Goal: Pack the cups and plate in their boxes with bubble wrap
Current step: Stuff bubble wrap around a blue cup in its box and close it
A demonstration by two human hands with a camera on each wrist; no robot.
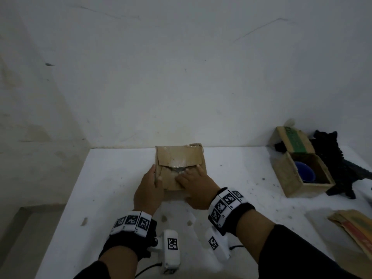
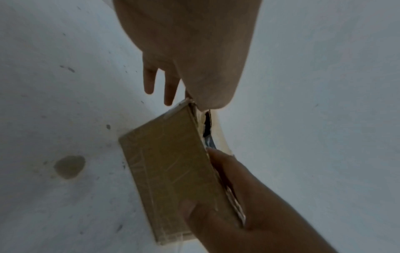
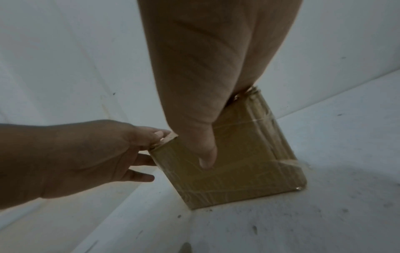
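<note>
With the left hand (image 1: 148,191) gripping the left edge of the flat cardboard box (image 1: 179,158) in the middle of the white table (image 1: 112,178), the right hand (image 1: 196,188) is pressing flat-fingered on its front flap, apparently closing it over something shiny, so tucking that flap shut likely comes next.

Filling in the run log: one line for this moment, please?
left hand grips cardboard box edge | right hand presses flaps | blue cup in open box
</note>
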